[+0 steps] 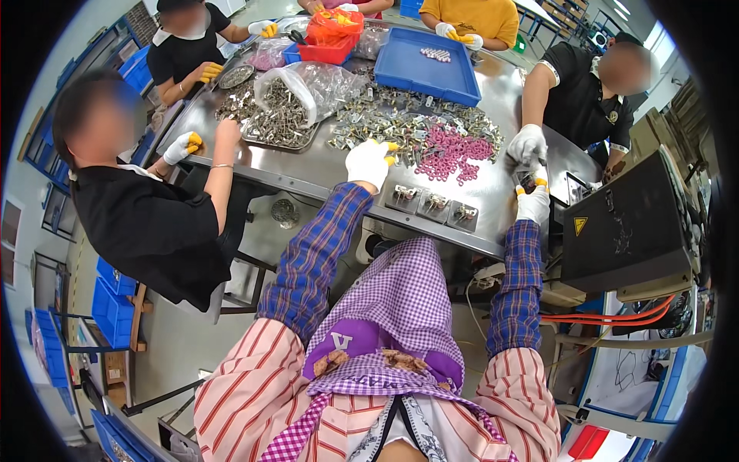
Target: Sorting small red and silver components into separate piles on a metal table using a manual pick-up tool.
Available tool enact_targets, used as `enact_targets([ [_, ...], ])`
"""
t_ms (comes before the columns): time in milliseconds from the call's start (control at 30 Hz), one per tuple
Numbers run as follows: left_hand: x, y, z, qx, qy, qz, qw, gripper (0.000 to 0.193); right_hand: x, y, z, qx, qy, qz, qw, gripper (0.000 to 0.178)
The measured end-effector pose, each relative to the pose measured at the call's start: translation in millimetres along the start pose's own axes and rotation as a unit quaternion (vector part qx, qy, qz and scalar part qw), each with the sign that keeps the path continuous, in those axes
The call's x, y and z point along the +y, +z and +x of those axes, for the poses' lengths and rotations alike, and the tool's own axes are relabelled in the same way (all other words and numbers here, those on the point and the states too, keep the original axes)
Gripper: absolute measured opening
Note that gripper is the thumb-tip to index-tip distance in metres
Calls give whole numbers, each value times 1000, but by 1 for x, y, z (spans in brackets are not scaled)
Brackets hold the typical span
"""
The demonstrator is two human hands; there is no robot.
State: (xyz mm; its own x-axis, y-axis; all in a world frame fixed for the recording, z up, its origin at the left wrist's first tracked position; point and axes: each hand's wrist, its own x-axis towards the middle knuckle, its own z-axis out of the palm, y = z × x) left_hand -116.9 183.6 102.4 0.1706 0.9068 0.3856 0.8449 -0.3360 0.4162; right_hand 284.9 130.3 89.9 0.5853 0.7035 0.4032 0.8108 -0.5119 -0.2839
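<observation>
My left hand [368,165], in a white glove with yellow fingertips, is at the near edge of a heap of small metal parts [377,122]. Its fingers point right and stand slightly apart, with nothing visible between them. To its right lie many pink rings [450,152]. Three dark square fixtures [433,206] carrying metal pieces sit in a row along the table's near edge. My right hand [533,203], gloved alike, is closed on a small dark fixture [528,183] at the right. A co-worker's white-gloved hand [527,145] reaches to the same fixture from beyond.
Around the metal table [296,171] several co-workers sit. A large blue tray [423,68] holds a small group of pale parts. Left of it are a plastic bag [289,96] of metal parts and a red basket [331,50]. A black machine box [625,223] stands right.
</observation>
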Motion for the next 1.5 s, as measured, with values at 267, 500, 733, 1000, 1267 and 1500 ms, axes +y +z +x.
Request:
enact_targets([
  [267, 3, -4, -2, 1, -23, -86, 996, 21, 3, -6, -1, -29, 15, -32, 999, 45],
  [500, 3, -1, -53, 70, -213, -238, 945, 20, -20, -23, -3, 45, 18, -172, 984, 40],
  [733, 8, 8, -75, 134, -51, -47, 989, 18, -51, 2, -23, -202, -161, 185, 948, 34],
  [1000, 7, 8, -81, 128, -18, -4, 992, 19, -59, -12, -35, -203, -102, 188, 956, 27],
  [1267, -4, 11, -79, 130, -35, -46, 990, 25, -79, -72, -119, -67, -156, 355, 919, 20],
  [1500, 25, -15, -68, 98, -195, -321, 921, 28, -55, -77, -112, -241, -202, 386, 867, 20],
])
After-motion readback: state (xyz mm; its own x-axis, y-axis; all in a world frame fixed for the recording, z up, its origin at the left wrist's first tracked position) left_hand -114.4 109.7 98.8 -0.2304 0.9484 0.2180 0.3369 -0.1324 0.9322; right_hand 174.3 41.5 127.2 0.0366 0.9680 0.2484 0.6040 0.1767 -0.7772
